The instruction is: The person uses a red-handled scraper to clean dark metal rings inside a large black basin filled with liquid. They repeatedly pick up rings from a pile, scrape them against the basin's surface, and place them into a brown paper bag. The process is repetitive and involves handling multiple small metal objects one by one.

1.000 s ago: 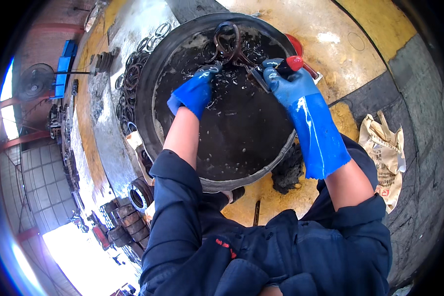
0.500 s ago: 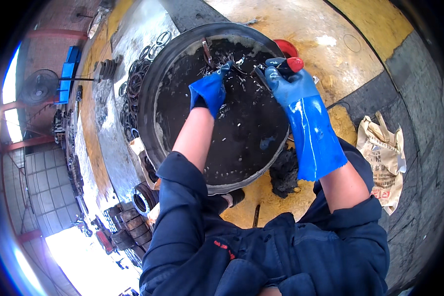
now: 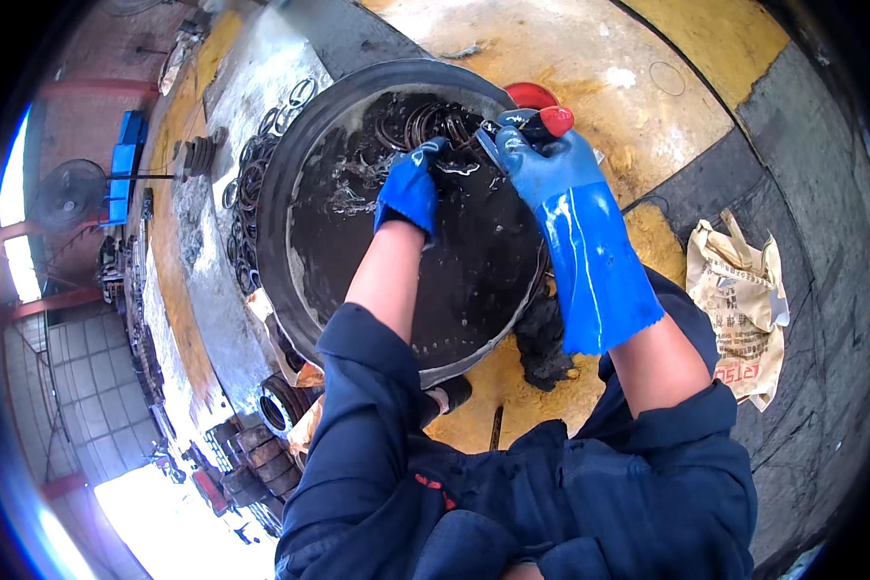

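Note:
A large round basin (image 3: 273,222) of dark liquid stands before me. Inside its far side lies a bunch of dark rings (image 3: 423,126), with thin pale shreds (image 3: 353,184) floating to the left. My left hand (image 3: 408,193), in a blue rubber glove, is closed over the basin at the rings' near edge; what its fingers hold is hidden. In a long blue glove, my right hand (image 3: 556,172) grips a tool with a red-ended black handle (image 3: 556,120) above the basin's right rim. The tool's grey metal part points left toward the rings.
Behind the right rim sits a red bowl (image 3: 530,94). Many rings (image 3: 251,169) are heaped on the floor along the basin's left. A dark lump (image 3: 543,343) lies at the near right rim, and a printed paper sack (image 3: 739,300) farther right.
The bunch of rings has come into sight at the liquid's far side. My left hand has moved slightly left and nearer. The right hand with the tool has shifted left.

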Demonstrator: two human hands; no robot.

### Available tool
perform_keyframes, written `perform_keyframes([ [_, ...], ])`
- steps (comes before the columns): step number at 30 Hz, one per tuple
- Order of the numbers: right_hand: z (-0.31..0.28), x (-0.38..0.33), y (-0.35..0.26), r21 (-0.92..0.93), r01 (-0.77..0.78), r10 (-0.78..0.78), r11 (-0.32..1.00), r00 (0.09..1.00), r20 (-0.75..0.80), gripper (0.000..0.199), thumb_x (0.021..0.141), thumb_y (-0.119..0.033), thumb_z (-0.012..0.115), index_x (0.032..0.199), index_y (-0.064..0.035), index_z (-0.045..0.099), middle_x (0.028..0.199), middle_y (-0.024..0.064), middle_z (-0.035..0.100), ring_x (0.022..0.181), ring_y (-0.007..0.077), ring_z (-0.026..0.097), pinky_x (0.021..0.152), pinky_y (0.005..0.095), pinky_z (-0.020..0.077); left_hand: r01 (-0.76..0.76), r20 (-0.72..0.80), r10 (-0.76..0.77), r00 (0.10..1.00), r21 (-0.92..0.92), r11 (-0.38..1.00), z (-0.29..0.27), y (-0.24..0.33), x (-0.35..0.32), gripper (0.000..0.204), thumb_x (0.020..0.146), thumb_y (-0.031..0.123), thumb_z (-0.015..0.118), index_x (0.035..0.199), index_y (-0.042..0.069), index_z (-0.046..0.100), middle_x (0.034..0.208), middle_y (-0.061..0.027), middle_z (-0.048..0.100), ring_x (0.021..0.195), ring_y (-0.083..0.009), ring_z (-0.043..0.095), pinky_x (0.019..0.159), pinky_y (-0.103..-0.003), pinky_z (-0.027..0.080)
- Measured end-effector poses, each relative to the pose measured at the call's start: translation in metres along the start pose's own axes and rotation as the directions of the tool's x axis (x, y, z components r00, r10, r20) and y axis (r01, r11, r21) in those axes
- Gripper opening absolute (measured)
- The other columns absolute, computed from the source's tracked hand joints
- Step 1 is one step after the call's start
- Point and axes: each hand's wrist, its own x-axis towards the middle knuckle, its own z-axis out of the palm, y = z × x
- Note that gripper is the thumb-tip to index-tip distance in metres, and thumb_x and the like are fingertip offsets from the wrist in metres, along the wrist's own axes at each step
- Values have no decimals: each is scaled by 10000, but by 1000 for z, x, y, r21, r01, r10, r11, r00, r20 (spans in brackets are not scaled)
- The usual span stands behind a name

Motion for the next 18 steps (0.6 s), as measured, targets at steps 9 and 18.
perform_keyframes([
  [9, 19, -1, 28, -163, 85, -68, 983, 992, 102, 274, 911, -250, 710, 1100, -52, 715, 983, 154, 746, 923, 247, 724, 879, 361, 538, 94, -22, -92, 996, 288, 953, -93, -35, -87, 371, 990, 17, 461, 1288, 72, 675, 1271, -127, 673, 1164, -230, 632, 955, -362, 538],
  [18, 45, -27, 38, -583, 70, 80, 809, 970, 228, 301, 889, -292, 711, 1119, -97, 721, 1013, 169, 740, 950, 297, 720, 861, 389, 532, 241, -68, -236, 969, 454, 858, -120, -52, -152, 297, 962, 69, 566, 1228, 3, 679, 1045, -118, 740, 883, -204, 711, 780, -327, 582],
])
